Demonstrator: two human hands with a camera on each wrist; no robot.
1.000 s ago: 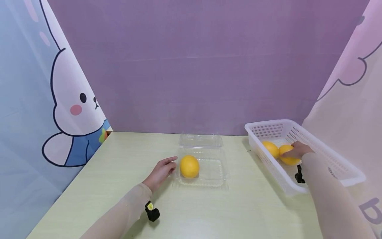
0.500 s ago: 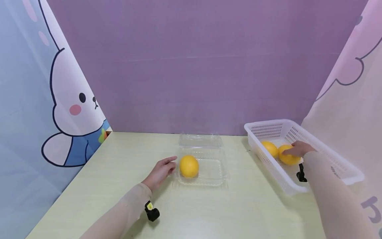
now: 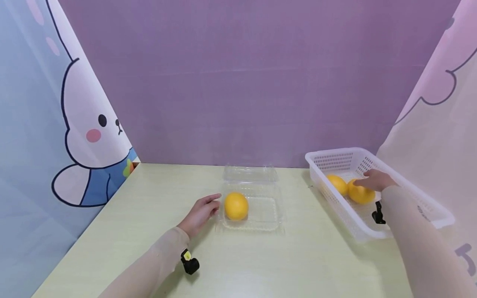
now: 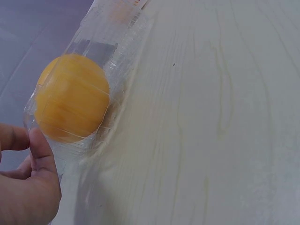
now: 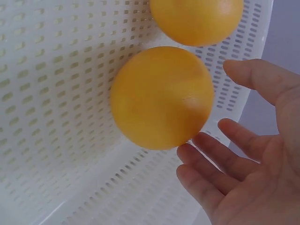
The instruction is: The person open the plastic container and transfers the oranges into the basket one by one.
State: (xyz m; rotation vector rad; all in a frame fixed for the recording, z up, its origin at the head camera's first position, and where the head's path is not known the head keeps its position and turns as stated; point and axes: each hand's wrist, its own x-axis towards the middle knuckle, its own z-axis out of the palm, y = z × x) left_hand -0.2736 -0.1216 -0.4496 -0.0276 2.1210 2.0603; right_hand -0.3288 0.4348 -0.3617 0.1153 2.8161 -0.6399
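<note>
A clear plastic clamshell box (image 3: 262,211) stands with its lid raised on the table. One orange (image 3: 236,206) sits in its left part. At the box's left edge, my left hand (image 3: 200,215) pinches the rim between thumb and finger (image 4: 41,149). Inside the white basket (image 3: 372,234) at the right lie two more oranges, the nearer one (image 5: 161,98) and the farther one (image 5: 199,18). My right hand (image 5: 253,154) is over the basket with fingers spread. Its fingertips come right to the side of the nearer orange, without curling round it.
The pale wooden table (image 3: 290,265) runs back to a purple cloth wall (image 3: 238,82). Printed cartoon cloths hang at both sides, the left one (image 3: 33,145) with a rabbit. The basket's raised perforated walls surround the two oranges.
My right hand has loosened from the nearer orange and shifted slightly up and right, the fruit staying in the basket. The left hand and the box have not moved.
</note>
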